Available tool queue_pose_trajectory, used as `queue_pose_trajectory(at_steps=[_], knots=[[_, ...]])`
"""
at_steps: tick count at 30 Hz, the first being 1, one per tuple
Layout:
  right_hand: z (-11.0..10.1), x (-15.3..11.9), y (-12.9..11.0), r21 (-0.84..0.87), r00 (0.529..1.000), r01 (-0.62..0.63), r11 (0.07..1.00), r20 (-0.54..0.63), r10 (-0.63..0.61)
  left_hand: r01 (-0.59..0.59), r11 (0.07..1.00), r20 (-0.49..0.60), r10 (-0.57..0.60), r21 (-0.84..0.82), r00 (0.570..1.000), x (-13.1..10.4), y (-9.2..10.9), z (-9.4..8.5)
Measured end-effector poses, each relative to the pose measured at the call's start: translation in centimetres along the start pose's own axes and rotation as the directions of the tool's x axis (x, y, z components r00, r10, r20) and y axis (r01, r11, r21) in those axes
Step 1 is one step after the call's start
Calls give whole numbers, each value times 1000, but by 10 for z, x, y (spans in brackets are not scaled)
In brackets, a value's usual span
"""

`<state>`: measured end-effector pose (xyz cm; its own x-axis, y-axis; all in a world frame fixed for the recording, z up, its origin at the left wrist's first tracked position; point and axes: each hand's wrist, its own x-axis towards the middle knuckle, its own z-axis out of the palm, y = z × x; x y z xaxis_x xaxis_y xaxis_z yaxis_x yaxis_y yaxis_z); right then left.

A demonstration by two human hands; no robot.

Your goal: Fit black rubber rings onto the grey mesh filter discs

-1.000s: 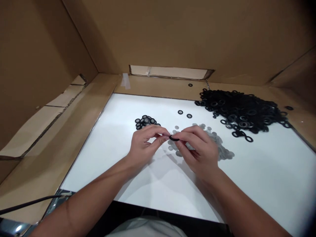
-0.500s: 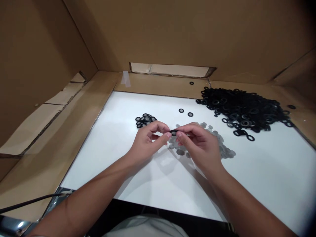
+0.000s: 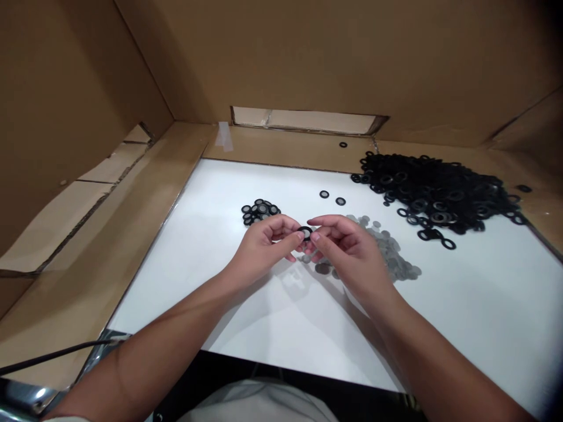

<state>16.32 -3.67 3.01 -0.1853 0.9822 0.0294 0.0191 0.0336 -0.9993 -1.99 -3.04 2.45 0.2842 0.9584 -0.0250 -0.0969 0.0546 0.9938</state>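
Observation:
Between my two hands, above the white board, is a black rubber washer (image 3: pixel 305 234) with a greyish centre, its face tilted up. My left hand (image 3: pixel 273 239) pinches its left edge between thumb and forefinger. On the opposite edge rests the thumb of my right hand (image 3: pixel 347 246); that forefinger is raised slightly off the rim, and the other fingers are curled beneath. Under and beyond my right hand spreads a heap of small grey mesh discs (image 3: pixel 391 252), partly hidden by it. A pile of washers with grey centres (image 3: pixel 260 210) lies just behind my left hand.
A large heap of black rubber washers (image 3: pixel 440 187) covers the far right corner. Two washers with grey centres, one a filled washer (image 3: pixel 340 201), lie apart behind my hands. Cardboard walls (image 3: pixel 299 53) surround the white board (image 3: pixel 176 281). A black cable (image 3: pixel 53 354) runs at lower left.
The washer has tipped from nearly edge-on to showing its face. My right forefinger has lifted away from its rim. The view has shifted slightly.

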Motion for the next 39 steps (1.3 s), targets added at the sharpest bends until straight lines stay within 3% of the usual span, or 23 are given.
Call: queue_pose_trajectory(at_steps=[5, 10, 15, 35, 39], knots=[[-3, 1, 7, -188, 997, 76, 979, -1, -78, 77, 993, 20, -76, -85, 997, 2, 2, -1], [-5, 3, 10, -209, 999, 31, 977, -28, -38, 193, 956, 84, -179, -221, 980, 6, 0, -4], [-4, 3, 10, -320, 994, 94, 943, -23, -107, 218, 933, 98, -198, -286, 975, 6, -1, -6], [-2, 1, 12, -350, 995, 99, 932, 10, -102, 233, 932, 107, -211, -277, 972, 6, -1, -5], [-2, 1, 8, -315, 988, 141, 938, -8, -152, 100, 979, 12, -99, -176, 995, 4, 1, -3]])
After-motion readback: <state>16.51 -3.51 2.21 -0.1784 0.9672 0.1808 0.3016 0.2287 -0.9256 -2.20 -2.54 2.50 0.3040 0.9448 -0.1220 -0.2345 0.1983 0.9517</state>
